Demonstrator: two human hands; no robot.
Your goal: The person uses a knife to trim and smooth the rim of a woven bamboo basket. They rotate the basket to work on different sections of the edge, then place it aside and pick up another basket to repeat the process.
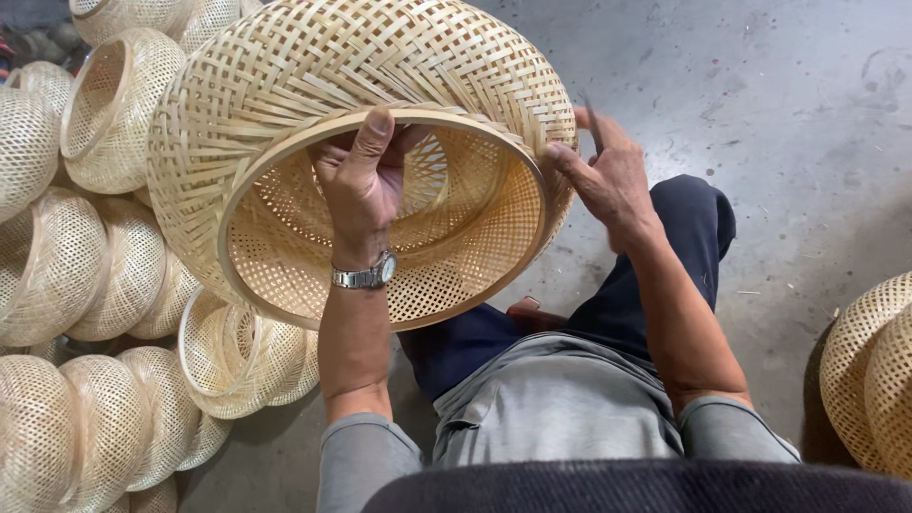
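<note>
1. A big woven bamboo basket (285, 104) is being held up in the middle of the view, tipped so its round open rim is facing the camera and the lattice inside is showing.
2. The rim is being gripped at about 12 o'clock by the left hand (361, 185), thumb laid over the outer edge and the fingers tucked inside the basket. A metal wristwatch (366, 275) is being worn on that wrist.
3. The basket's edge at roughly 3 o'clock is being pinched by the right hand (608, 176), fingers closed tight on the weave. A thin dark sliver is sticking up out of that hand, but what it is can't be made out.
4. Loads of similar baskets (104, 275) are being kept in a heap at 9 o'clock on the concrete floor (788, 114), and a couple more (869, 370) are being cut off by the frame edge at 4 o'clock.
</note>
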